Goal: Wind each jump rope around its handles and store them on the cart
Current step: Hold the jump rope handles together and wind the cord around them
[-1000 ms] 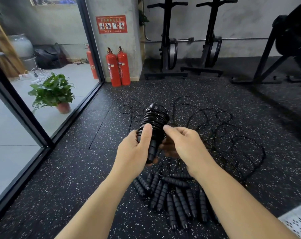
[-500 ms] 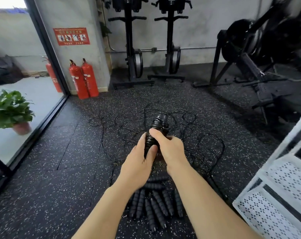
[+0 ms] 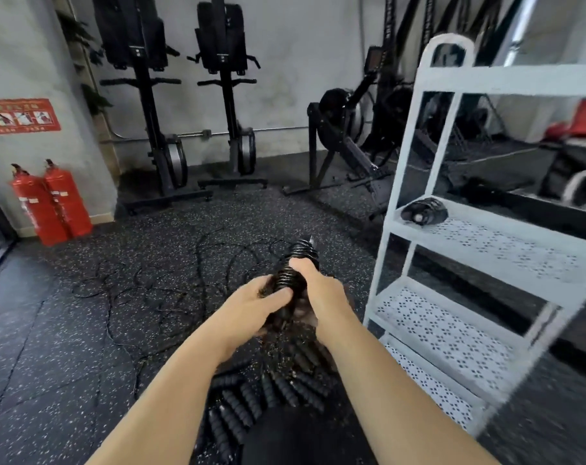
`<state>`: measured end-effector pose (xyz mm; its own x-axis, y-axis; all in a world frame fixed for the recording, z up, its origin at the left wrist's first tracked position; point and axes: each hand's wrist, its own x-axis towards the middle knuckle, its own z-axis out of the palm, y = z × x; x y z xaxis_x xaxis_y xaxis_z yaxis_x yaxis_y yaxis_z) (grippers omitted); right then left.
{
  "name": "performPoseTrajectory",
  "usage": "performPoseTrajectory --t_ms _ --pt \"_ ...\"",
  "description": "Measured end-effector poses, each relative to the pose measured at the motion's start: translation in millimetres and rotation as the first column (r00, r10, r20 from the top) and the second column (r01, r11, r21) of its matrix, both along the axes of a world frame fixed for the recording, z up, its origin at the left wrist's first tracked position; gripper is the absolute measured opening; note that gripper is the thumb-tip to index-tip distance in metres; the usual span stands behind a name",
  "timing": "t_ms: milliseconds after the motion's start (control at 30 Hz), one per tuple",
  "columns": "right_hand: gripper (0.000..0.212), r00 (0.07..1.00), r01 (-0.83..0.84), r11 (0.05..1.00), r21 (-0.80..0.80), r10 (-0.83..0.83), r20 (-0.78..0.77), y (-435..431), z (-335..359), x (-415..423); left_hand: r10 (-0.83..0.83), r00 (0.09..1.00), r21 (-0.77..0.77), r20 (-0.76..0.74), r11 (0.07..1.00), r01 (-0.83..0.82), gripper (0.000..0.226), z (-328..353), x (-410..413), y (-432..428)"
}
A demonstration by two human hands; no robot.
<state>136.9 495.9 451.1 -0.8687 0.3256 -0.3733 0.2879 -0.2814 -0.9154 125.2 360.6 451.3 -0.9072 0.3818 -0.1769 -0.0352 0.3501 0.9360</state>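
A black jump rope wound round its handles (image 3: 297, 263) stands upright between my hands. My left hand (image 3: 251, 307) grips its lower part from the left, and my right hand (image 3: 321, 290) grips it from the right with the thumb on the coils. Below my arms lie several black ribbed handles (image 3: 251, 401) on the floor, their loose ropes (image 3: 171, 280) tangled beyond them. A white cart (image 3: 486, 250) with perforated shelves stands at the right. One wound rope bundle (image 3: 424, 211) lies on its upper shelf.
Two red fire extinguishers (image 3: 52, 203) stand at the left wall. Two upright black machines (image 3: 171, 156) and a rowing machine (image 3: 348, 146) line the back. The floor is speckled black rubber (image 3: 50, 347).
The view has swung right, bringing the white cart fully into sight. Both hands have kept their hold on the wound rope and carried it toward the cart.
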Motion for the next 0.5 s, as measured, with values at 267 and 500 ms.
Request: performPoseTrajectory --t_ms 267,500 --pt "0.047 0.994 0.101 0.995 -0.006 -0.102 -0.039 73 33 41 -0.061 0.987 0.000 -0.150 0.998 0.062 0.014 36 33 86" --pt "0.029 0.969 0.238 0.947 0.215 -0.215 -0.123 123 47 48 0.035 0.944 -0.070 -0.327 0.996 -0.061 0.062 40 34 153"
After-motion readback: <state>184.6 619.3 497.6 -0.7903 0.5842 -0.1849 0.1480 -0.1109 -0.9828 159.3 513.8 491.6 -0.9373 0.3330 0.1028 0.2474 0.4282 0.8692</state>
